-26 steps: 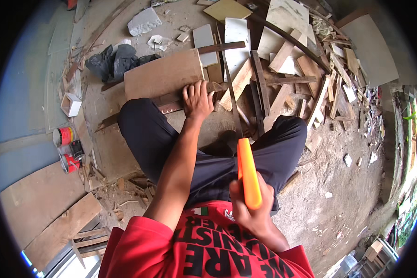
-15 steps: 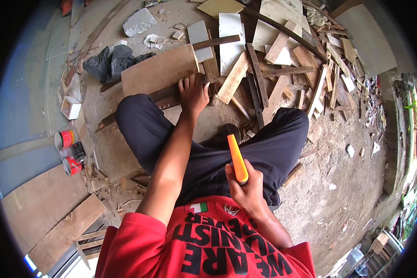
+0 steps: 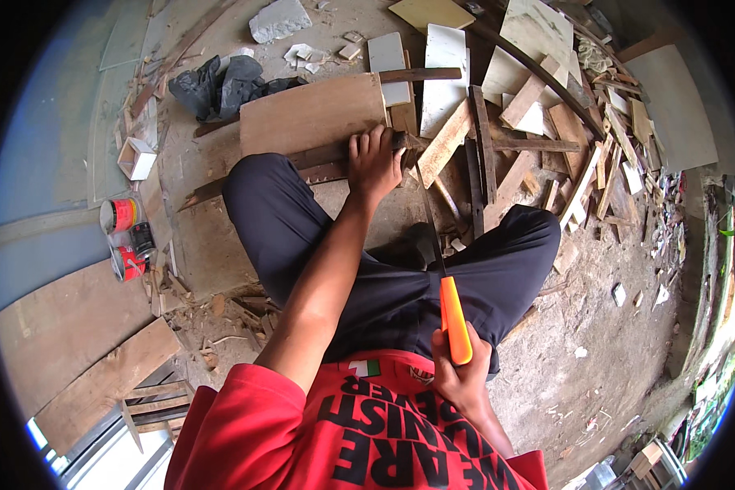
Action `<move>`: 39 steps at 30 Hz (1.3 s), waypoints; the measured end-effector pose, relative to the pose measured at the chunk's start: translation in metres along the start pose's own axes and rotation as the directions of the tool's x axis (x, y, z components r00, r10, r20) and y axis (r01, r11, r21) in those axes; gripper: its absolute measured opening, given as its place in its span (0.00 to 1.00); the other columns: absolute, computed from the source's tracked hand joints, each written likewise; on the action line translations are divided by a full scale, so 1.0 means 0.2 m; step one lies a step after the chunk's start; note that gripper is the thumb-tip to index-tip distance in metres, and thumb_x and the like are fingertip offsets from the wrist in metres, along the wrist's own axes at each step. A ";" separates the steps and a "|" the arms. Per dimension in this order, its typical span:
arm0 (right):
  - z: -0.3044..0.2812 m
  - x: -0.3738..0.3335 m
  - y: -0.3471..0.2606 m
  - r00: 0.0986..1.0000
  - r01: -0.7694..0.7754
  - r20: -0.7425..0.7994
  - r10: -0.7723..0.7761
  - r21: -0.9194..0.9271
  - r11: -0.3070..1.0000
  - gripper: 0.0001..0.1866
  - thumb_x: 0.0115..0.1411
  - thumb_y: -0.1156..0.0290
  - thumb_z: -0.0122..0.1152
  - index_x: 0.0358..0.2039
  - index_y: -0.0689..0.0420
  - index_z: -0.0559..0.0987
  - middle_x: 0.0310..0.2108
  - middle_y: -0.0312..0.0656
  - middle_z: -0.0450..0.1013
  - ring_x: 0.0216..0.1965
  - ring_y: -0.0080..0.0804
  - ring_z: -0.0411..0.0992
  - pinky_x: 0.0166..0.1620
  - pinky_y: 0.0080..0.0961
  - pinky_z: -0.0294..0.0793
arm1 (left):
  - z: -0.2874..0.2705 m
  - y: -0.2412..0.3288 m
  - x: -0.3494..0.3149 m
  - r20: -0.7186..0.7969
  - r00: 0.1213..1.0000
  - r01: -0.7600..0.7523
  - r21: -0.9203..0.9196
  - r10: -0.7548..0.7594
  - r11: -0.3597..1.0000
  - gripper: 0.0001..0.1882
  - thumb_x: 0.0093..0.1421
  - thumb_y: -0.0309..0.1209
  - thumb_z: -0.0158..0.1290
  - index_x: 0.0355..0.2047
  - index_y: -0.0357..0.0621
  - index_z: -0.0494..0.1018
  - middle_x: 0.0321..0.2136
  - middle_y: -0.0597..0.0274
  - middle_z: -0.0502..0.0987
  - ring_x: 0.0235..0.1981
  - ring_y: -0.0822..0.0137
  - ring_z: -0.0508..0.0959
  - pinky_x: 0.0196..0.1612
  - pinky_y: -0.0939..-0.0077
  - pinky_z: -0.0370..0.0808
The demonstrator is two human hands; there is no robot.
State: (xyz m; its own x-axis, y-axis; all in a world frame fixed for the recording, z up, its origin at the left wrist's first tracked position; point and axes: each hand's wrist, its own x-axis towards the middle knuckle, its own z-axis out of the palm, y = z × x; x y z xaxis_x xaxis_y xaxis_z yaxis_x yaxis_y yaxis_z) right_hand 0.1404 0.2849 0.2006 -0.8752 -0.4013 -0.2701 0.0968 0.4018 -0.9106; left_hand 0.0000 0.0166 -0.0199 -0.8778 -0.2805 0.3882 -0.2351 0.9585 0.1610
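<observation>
My right hand (image 3: 468, 374), low in front of my shirt, is closed round the orange-yellow handle (image 3: 456, 318) of a handsaw. The thin dark saw blade (image 3: 431, 227) runs forward between my bent legs to the end of a dark wooden strip (image 3: 322, 155). My left hand (image 3: 373, 167) presses down on that strip near its right end, fingers wrapped over it. Behind the strip rests a light brown board (image 3: 312, 114). Whether the blade's teeth sit in the wood is too small to tell.
Several wood offcuts (image 3: 445, 135) and white boards (image 3: 443, 73) lie scattered ahead and to the right. A black plastic bag (image 3: 229, 86) sits beyond the board. On the left are paint cans (image 3: 124, 215) and a small white box (image 3: 136, 158). Larger boards (image 3: 73, 327) lie lower left.
My right hand has drawn the saw back toward my body. The left hand stays on the dark strip. The whole view has shifted slightly.
</observation>
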 end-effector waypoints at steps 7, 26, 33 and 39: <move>-0.05 -0.07 -0.03 0.998 0.010 0.065 -0.008 -0.025 1.000 0.07 0.53 0.83 0.63 0.29 0.65 0.72 0.20 0.49 0.72 0.20 0.43 0.76 0.24 0.27 0.70 | 0.00 0.00 -0.01 0.017 1.000 0.021 0.011 -0.021 1.000 0.26 0.61 0.43 0.53 0.55 0.42 0.68 0.54 0.56 0.69 0.54 0.55 0.68 0.64 0.51 0.56; 0.32 0.87 0.26 0.984 0.156 -0.087 -0.157 -0.020 0.988 0.10 0.55 0.70 0.64 0.32 0.65 0.78 0.23 0.59 0.75 0.28 0.58 0.76 0.33 0.40 0.74 | 0.07 -0.02 0.03 0.085 0.996 -0.053 0.261 0.032 0.964 0.24 0.55 0.42 0.56 0.50 0.45 0.70 0.44 0.58 0.72 0.48 0.58 0.70 0.60 0.56 0.60; 0.18 0.28 -0.01 0.991 0.130 0.044 -0.126 -0.093 0.987 0.18 0.55 0.69 0.64 0.42 0.66 0.71 0.25 0.64 0.75 0.32 0.66 0.75 0.36 0.55 0.75 | 0.21 -0.13 0.00 -0.020 0.990 -0.123 0.361 0.139 0.924 0.21 0.56 0.35 0.57 0.49 0.45 0.68 0.48 0.55 0.71 0.51 0.56 0.70 0.60 0.54 0.60; 0.00 0.06 0.06 0.994 0.103 -0.034 -0.102 0.018 0.995 0.09 0.59 0.75 0.65 0.32 0.64 0.74 0.16 0.50 0.70 0.18 0.46 0.74 0.23 0.30 0.68 | 0.04 -0.05 0.02 -0.026 0.997 -0.067 0.128 0.071 0.990 0.25 0.61 0.39 0.53 0.57 0.43 0.66 0.53 0.57 0.69 0.53 0.55 0.69 0.61 0.53 0.59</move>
State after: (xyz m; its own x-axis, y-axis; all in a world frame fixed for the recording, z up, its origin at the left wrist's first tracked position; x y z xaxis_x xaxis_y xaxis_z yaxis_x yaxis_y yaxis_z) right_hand 0.1309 0.2850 0.1857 -0.8962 -0.4117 -0.1650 0.0152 0.3434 -0.9391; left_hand -0.0043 0.0053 -0.0265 -0.8813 -0.2130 0.4218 -0.2270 0.9737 0.0172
